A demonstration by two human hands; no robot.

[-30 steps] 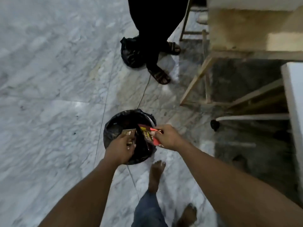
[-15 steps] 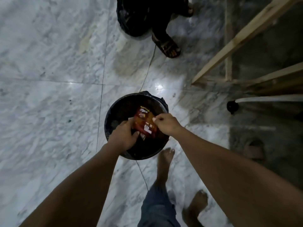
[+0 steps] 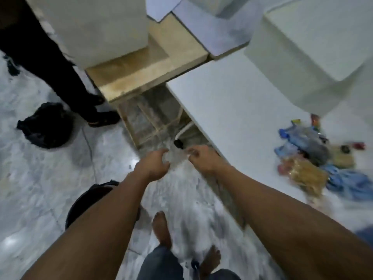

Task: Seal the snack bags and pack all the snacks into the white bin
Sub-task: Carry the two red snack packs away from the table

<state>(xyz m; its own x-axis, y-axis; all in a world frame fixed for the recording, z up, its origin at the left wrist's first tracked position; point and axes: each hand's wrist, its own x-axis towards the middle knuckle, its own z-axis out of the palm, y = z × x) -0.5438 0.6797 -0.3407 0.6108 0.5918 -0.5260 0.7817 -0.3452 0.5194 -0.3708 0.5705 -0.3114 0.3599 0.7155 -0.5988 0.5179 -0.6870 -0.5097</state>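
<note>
Both my hands hang over the marble floor, just left of the white table's (image 3: pixel 232 110) edge. My left hand (image 3: pixel 155 166) is open with its fingers curved and nothing in it. My right hand (image 3: pixel 203 158) is loosely curled and shows nothing between its fingers; the view is blurred. A pile of snack bags (image 3: pixel 314 158) lies on the table to the right of my hands: blue ones, a grey one and a clear bag of yellow snacks (image 3: pixel 308 176). A large white bin (image 3: pixel 302 57) stands on the table behind the pile.
A black-lined round bin (image 3: pixel 86 201) stands on the floor, partly hidden under my left forearm. Another person's dark legs (image 3: pixel 50 63) and a black bag (image 3: pixel 46 126) are at the left. A wooden table (image 3: pixel 141 71) carrying a white box is ahead. My bare feet are below.
Both hands held a red snack packet over the black bin; now they are empty and away from it. The view has swung right, onto the white table and the snack pile.
</note>
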